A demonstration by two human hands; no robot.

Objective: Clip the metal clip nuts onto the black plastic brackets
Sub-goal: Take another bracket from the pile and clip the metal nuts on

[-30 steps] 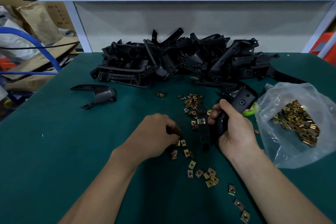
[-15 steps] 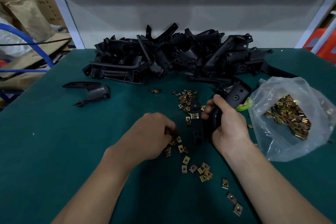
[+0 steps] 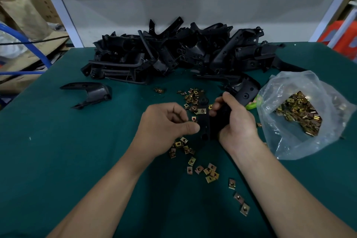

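My right hand (image 3: 233,121) grips a black plastic bracket (image 3: 204,127) just above the green table; one brass clip nut (image 3: 202,110) sits clipped on its upper arm. My left hand (image 3: 164,127) is beside the bracket's left edge with fingers curled, pinching a small clip nut (image 3: 194,119) against that edge. Loose clip nuts (image 3: 209,172) lie scattered on the table below and above the hands. Part of the bracket is hidden under my right palm.
A big pile of black brackets (image 3: 173,56) fills the back of the green table (image 3: 58,160). A single bracket (image 3: 92,92) lies at the left. A clear plastic bag of clip nuts (image 3: 301,112) sits at the right, with a green object (image 3: 253,104) beside it.
My left hand has lifted from the loose nuts on the table with one nut and moved up to the bracket's left edge. My right hand keeps its hold on the bracket.
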